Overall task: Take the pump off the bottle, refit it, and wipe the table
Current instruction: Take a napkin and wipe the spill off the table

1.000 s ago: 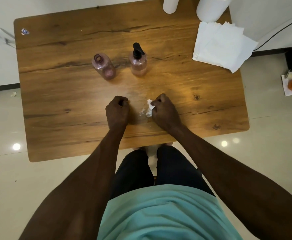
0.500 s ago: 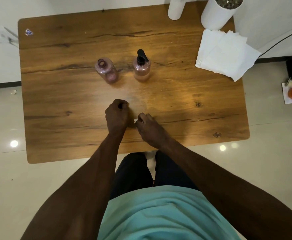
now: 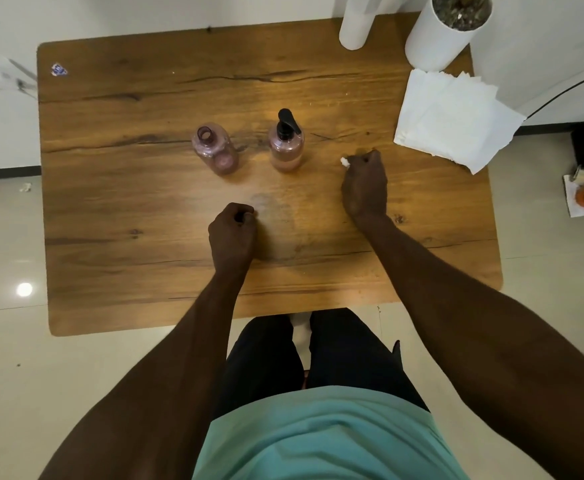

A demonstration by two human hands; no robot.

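Pump bottle (image 3: 286,147): stands upright near the middle of the wooden table (image 3: 145,265), its black pump (image 3: 286,124) seated on the neck. All positions below are given relative to this bottle.

Open bottle (image 3: 215,150): a second pinkish bottle, uncapped, stands just to the left of the pump bottle, apart from it, its mouth open to the camera.

Right hand (image 3: 365,183): rests on the table to the right of the pump bottle, clear of it. The fingers are curled and pinch a small white wad of tissue (image 3: 344,162), of which only a tip shows at the fingertips, on the side facing the bottle.

Left hand (image 3: 232,233): sits on the table nearer the person than the pump bottle and slightly left. It is closed in a fist; nothing is visible inside it.

Surface: a dull smear (image 3: 269,209) lies on the wood between the pump bottle and the left hand.

Stack of white paper napkins (image 3: 453,121): lies well to the right of the pump bottle, overhanging the table's right edge.

White cylinder (image 3: 354,26) and white pot (image 3: 443,32): stand at the far right corner, well beyond the pump bottle. The pot's contents are dark and cannot be identified.

Small sticker (image 3: 58,69): far left corner.
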